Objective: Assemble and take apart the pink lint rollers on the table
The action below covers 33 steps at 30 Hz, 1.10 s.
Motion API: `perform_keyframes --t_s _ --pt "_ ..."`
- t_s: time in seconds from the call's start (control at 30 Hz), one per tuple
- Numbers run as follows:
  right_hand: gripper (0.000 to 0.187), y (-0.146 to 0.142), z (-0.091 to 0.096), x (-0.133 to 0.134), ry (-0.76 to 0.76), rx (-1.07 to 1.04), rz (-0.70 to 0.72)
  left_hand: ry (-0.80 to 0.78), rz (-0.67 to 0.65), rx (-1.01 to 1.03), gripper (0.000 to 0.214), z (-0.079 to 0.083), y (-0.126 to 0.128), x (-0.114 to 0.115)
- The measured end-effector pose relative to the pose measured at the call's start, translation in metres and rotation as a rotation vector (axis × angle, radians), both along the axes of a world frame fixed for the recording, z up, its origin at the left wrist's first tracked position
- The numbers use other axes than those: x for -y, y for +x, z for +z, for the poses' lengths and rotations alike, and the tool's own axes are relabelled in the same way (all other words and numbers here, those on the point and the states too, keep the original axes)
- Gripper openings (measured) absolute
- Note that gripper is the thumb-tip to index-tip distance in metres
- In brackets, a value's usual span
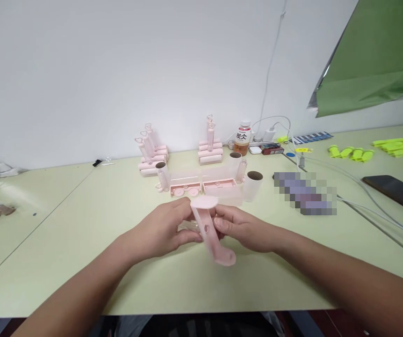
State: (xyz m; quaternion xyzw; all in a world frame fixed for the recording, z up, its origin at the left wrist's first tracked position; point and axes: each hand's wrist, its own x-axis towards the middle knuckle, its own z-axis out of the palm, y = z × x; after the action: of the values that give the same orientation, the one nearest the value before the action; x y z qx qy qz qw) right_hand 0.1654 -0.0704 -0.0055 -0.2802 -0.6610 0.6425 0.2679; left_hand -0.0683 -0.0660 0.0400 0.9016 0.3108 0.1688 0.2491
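Both hands hold one pink plastic roller frame (211,229) above the pale green table (82,234). My left hand (166,229) grips it from the left with fingers curled round its bar. My right hand (240,228) pinches it from the right. The frame is a flat bar with a round disc at each end and is tilted. Just beyond it lie pink tray-like cases (203,188) with white paper rolls (253,185) standing beside them.
Stacks of assembled pink rollers (152,157) and a second such pile (210,150) stand by the wall. A drink bottle (242,137), chargers and white cables (363,187) lie to the right, with a dark phone (394,192) and yellow-green clips (350,152). A green sheet (373,56) hangs top right.
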Motion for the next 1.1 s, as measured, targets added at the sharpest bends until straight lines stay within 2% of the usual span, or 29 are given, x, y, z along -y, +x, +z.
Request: perform_keyframes --t_s 0.13,0.27,0.4,0.5,0.6,0.73,0.9,1.0,1.1 --pt "0.044 -0.003 -0.001 0.004 -0.151 -0.075 0.122 0.201 -0.078 0.0 0.019 -0.013 0.01 -0.007" --pt "0.046 -0.002 -0.001 0.003 -0.145 -0.008 0.205 0.293 -0.13 0.115 0.021 -0.028 0.009 -0.01" --pt "0.046 -0.004 -0.003 0.002 -0.043 0.062 0.158 0.126 -0.082 0.114 0.024 -0.032 0.009 -0.005" --pt "0.045 -0.007 -0.005 0.003 -0.047 0.093 0.09 -0.018 -0.032 0.048 0.021 -0.031 0.011 -0.001" --pt "0.045 -0.008 -0.006 0.004 -0.067 0.06 0.035 -0.074 -0.02 -0.048 0.014 -0.031 0.013 0.0" --pt "0.046 -0.008 -0.004 0.006 -0.052 0.051 -0.004 -0.062 0.056 -0.121 0.017 -0.028 0.015 0.001" --pt "0.047 -0.006 -0.001 0.003 -0.009 0.058 0.017 -0.076 0.141 -0.084 0.025 -0.023 0.025 0.009" --pt "0.045 -0.004 -0.001 0.002 0.0 0.038 0.036 0.008 0.193 -0.025 0.035 -0.03 0.031 0.012" --pt "0.044 0.001 0.003 0.006 -0.001 -0.021 0.028 0.096 0.281 0.087 0.038 -0.039 0.024 0.006"
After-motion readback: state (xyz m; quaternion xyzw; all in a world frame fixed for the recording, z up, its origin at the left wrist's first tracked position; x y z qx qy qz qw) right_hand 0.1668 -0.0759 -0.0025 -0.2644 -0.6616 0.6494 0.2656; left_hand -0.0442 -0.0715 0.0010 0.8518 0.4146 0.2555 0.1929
